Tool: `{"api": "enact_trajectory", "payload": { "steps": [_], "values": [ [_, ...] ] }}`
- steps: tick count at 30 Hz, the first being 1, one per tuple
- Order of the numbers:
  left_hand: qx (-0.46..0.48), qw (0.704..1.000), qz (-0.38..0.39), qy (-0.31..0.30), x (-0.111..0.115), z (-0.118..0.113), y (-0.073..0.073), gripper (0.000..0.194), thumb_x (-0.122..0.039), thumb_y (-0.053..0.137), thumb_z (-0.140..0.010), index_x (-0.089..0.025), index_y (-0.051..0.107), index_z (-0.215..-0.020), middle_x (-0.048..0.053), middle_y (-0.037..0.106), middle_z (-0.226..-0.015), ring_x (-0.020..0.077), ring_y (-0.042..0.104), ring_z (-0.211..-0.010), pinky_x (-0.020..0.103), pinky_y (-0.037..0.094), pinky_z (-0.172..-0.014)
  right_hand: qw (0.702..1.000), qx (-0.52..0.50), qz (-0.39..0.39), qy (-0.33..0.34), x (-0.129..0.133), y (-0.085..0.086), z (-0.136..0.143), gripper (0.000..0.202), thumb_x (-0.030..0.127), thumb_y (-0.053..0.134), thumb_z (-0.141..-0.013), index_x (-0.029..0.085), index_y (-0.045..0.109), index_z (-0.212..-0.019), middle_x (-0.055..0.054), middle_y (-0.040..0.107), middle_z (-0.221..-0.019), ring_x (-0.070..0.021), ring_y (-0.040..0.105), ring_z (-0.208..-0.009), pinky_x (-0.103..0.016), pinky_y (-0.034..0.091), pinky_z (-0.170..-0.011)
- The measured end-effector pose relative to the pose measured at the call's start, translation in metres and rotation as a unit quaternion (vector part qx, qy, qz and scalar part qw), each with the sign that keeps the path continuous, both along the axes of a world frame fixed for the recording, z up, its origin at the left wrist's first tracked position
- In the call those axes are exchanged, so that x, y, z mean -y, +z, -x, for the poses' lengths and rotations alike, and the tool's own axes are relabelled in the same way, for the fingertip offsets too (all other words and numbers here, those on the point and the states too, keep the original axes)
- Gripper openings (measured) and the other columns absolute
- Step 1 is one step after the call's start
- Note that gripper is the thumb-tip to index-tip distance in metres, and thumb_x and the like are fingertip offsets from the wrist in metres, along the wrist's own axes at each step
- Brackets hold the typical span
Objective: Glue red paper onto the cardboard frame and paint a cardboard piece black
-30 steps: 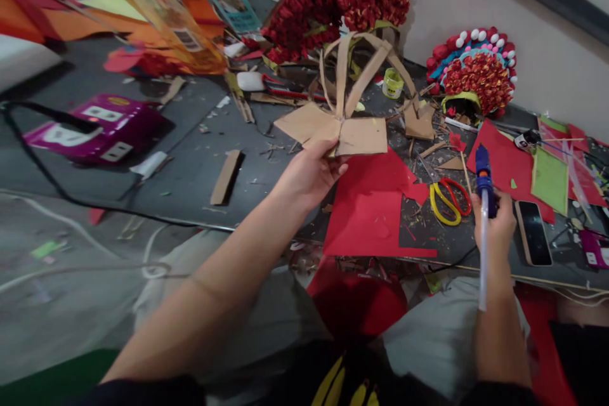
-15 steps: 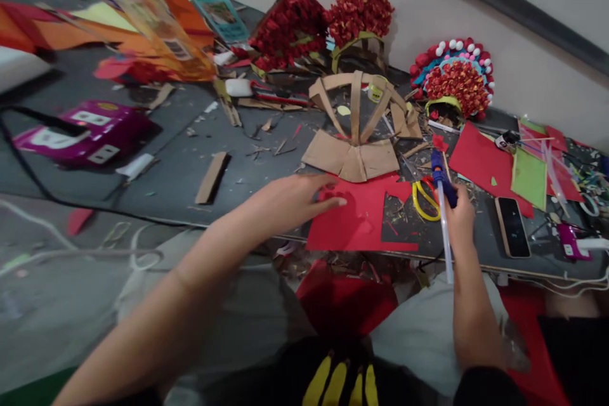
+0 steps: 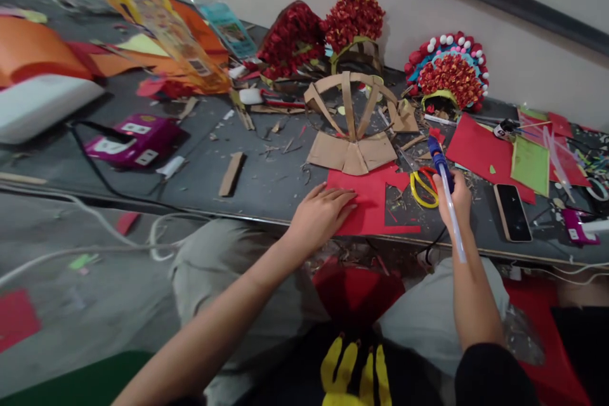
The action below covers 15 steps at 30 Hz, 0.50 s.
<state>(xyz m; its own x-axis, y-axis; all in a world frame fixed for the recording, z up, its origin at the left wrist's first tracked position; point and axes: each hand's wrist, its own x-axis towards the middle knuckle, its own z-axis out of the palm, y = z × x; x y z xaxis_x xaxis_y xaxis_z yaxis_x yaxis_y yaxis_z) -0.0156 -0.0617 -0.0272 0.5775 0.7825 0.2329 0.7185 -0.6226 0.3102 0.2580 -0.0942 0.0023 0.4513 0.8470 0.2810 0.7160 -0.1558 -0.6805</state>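
Note:
My left hand (image 3: pixel 320 214) lies flat, fingers stretched, on the left part of a red paper sheet (image 3: pixel 368 203) at the table's front edge. In my right hand (image 3: pixel 455 200) is a blue glue gun (image 3: pixel 436 155), with a long clear glue stick (image 3: pixel 455 222) sticking out of its back toward me. Its nozzle points away, near a small red scrap. Just beyond the sheet stands a cardboard frame (image 3: pixel 352 149) with a folded base and a ribbed arch. Scissors (image 3: pixel 423 189) with yellow and red handles lie between the sheet and my right hand.
Red flower-covered headpieces (image 3: pixel 354 19) and a beaded one (image 3: pixel 451 79) stand along the wall. A purple power strip (image 3: pixel 136 139), a cardboard strip (image 3: pixel 231 174) and bottles (image 3: pixel 162 25) are on the left. A phone (image 3: pixel 512 212) and red and green sheets lie right.
My left hand has come down from above the red sheet and now rests flat on it. My right hand still holds the glue gun. The whole view has shifted slightly.

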Motion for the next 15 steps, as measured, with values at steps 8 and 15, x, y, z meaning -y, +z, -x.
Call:
{"api": "enact_trajectory", "payload": {
  "steps": [8,15],
  "values": [
    [0.012,0.998,0.008,-0.053,-0.032,-0.075,0.001,0.035,-0.029,0.042,-0.092,-0.01,0.054,-0.119,0.014,0.052,-0.132,0.0223,0.046,-0.125,0.033,0.04,-0.103,1.0,-0.027,-0.015,-0.005,-0.002,0.004,-0.004,0.04,0.057,0.052,-0.077,0.02,0.057,-0.091,-0.003,0.062,-0.075,-0.0178,0.055,-0.068,-0.026,0.038,-0.063],
    [-0.013,0.995,0.038,-0.088,-0.024,-0.103,-0.011,0.07,-0.051,0.053,-0.084,-0.006,0.036,-0.136,0.021,0.038,-0.142,0.0309,0.033,-0.134,0.047,0.03,-0.109,0.999,-0.035,-0.023,-0.002,0.0,0.008,-0.007,0.036,0.056,0.053,-0.077,0.021,0.056,-0.086,0.0,0.059,-0.067,-0.0163,0.052,-0.062,-0.026,0.037,-0.06]
  ]
}}
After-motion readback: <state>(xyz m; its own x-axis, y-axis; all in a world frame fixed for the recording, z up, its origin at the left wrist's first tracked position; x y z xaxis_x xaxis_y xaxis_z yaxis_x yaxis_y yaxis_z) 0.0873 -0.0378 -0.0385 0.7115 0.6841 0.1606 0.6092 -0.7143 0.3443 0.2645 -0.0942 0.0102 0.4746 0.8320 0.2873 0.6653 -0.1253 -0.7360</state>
